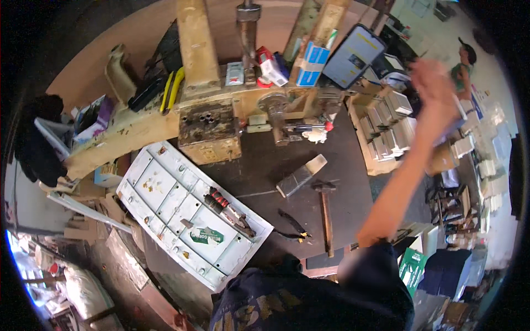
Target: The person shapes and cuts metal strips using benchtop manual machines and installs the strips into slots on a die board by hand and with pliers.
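Right grip beside a carton of small pale boxes at the desk's right edge.
Head view: the right grip point(435, 85) hangs past the upper right of the open brown carton point(381, 167), too blurred to tell whether its fingers are spread or pinching anything; the left grip is out of view. The small boxes point(397, 103) stand in leaning rows inside the carton, right of the dark desk point(348, 204). Each would probably be light and fairly stiff, smooth enough to slide on its neighbours, and liable to dent at the corners, so pinching one by its long sides near the exposed top looks best. They are off-white to light grey, slim and straight-edged, with shadowed gaps between.
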The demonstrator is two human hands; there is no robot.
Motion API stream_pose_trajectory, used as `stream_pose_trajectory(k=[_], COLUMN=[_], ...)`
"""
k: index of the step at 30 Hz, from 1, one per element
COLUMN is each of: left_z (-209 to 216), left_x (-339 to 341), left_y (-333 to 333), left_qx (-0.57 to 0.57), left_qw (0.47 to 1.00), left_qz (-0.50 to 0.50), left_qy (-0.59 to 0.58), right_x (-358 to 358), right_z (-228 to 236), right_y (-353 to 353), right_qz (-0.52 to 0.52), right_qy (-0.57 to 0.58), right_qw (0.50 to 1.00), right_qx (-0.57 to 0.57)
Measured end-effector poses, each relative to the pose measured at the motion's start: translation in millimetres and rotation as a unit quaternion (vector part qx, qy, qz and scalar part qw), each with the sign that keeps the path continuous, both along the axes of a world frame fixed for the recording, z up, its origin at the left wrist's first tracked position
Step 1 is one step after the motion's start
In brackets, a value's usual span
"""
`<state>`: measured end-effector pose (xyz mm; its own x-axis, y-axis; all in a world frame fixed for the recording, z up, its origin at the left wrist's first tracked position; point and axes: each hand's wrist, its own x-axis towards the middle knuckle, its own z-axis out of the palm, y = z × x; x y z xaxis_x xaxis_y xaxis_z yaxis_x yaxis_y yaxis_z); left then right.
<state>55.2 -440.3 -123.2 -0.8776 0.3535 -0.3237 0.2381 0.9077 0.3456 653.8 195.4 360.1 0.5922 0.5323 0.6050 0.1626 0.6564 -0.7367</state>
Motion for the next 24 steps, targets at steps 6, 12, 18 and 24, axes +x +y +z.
stream_pose_trajectory(k=[6, 12, 18, 24], left_z=[43, 188, 150, 137], left_x=[-30, 37, 28, 0], left_y=[50, 242, 298, 345], left_qx=[0.321, 0.282, 0.376, 0.348], left_qw=[0.941, 0.946, 0.897, 0.914], left_qz=[0.020, -0.160, -0.222, -0.195], left_qy=[-0.108, -0.009, 0.066, 0.069], right_x=[-29, -41, -96, -213], right_z=[6, -30, -34, -35], right_y=[-76, -96, -130, -160], right_qz=[0.004, 0.031, 0.075, 0.218], right_qy=[-0.170, -0.297, -0.299, -0.266], right_qw=[0.985, 0.950, 0.947, 0.934], right_qx=[0.011, -0.092, -0.092, -0.095])
